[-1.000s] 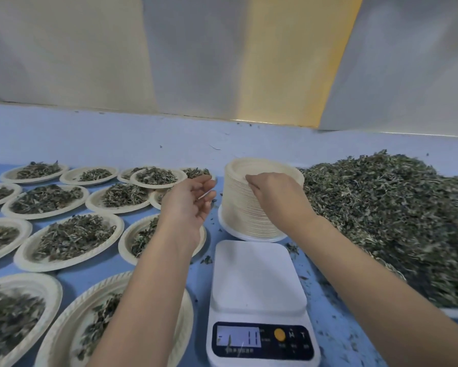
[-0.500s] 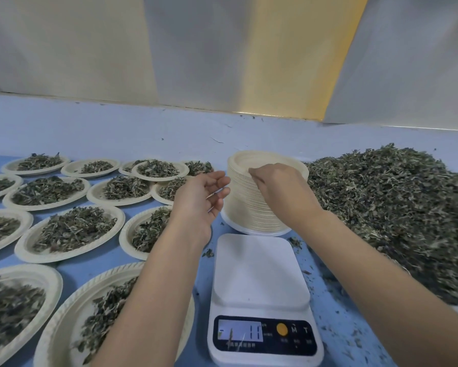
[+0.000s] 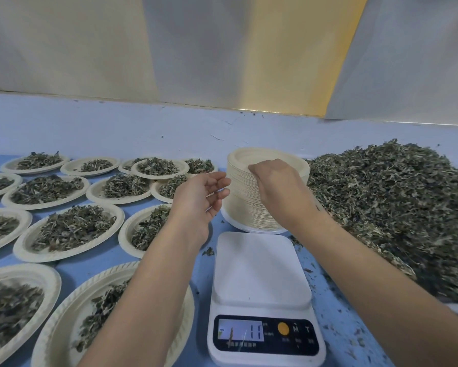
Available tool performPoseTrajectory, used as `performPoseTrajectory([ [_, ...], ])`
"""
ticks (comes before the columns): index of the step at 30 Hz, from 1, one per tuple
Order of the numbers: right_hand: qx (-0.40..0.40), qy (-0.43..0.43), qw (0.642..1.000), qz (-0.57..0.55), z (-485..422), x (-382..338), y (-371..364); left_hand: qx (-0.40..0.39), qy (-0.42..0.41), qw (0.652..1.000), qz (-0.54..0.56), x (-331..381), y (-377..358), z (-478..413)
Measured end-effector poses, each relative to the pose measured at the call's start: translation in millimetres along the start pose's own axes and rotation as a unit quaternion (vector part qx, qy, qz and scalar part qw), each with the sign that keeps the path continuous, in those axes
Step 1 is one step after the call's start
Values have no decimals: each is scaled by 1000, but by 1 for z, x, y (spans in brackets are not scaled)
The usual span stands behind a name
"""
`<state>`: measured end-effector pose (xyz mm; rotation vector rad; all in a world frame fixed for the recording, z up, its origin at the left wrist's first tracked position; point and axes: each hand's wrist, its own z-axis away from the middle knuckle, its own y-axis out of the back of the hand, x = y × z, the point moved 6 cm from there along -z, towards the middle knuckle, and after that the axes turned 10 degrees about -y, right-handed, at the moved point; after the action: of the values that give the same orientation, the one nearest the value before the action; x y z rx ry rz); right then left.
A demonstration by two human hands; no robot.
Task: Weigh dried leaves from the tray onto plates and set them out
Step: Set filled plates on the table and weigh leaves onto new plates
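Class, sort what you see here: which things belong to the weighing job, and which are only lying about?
Part of the job:
stack of empty plates
right hand on the stack's top edge
left hand beside the stack
scale, nothing on it
heap of dried leaves
filled plates

Lying about:
loose leaf crumbs on the blue table

Blue table surface (image 3: 169,128); pale wall panels (image 3: 196,49) behind, 1 yellow panel (image 3: 296,54).

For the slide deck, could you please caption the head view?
Right hand picks at the empty plate stack behind a bare scale, left hand open alongside.
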<state>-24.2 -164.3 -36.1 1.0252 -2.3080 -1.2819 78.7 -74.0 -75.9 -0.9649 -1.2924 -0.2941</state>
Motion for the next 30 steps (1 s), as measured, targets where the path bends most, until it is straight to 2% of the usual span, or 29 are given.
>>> performPoseTrajectory([
  [8,77,27,996,-41,-2,-1,10,-22,2,999,-22,-5,-5,-1],
  [16,204,146,964,-93,28,-22,24,-19,-39,999,0,0,-6,-3],
  [23,236,176,948,-123,53,-32,25,-32,-108,988,-110,18,3,-1],
  [25,243,146,943,-173,56,-26,33,-38,-115,984,-130,22,5,0],
  [27,245,76,935,-246,58,-13,43,-41,-118,983,-134,26,6,1],
  [30,214,-104,918,-317,52,19,54,-61,-116,984,-124,32,8,5],
])
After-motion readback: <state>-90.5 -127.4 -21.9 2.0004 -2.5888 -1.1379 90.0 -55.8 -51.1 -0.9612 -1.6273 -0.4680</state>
